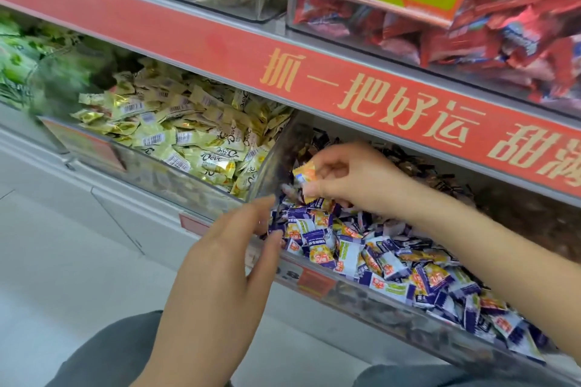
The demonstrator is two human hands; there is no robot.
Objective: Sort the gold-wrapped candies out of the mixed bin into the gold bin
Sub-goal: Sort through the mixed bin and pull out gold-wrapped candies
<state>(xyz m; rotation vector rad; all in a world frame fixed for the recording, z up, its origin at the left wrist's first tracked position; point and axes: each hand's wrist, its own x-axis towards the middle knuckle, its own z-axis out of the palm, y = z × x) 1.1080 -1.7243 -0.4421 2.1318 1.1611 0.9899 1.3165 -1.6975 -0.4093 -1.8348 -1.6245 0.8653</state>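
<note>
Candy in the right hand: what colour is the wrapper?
Orange-yellow with a bit of blue-white, candy pinched by the right hand; head view.

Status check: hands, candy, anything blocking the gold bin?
Right hand pinches a candy above the mixed bin. Left hand open at that bin's front edge, holding nothing. Gold bin to the left, nothing blocking it.

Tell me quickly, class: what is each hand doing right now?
Left hand: open, fingers straight, holding nothing, at the mixed bin's front edge.
Right hand: pinching an orange-and-purple candy above the mixed bin.
</note>
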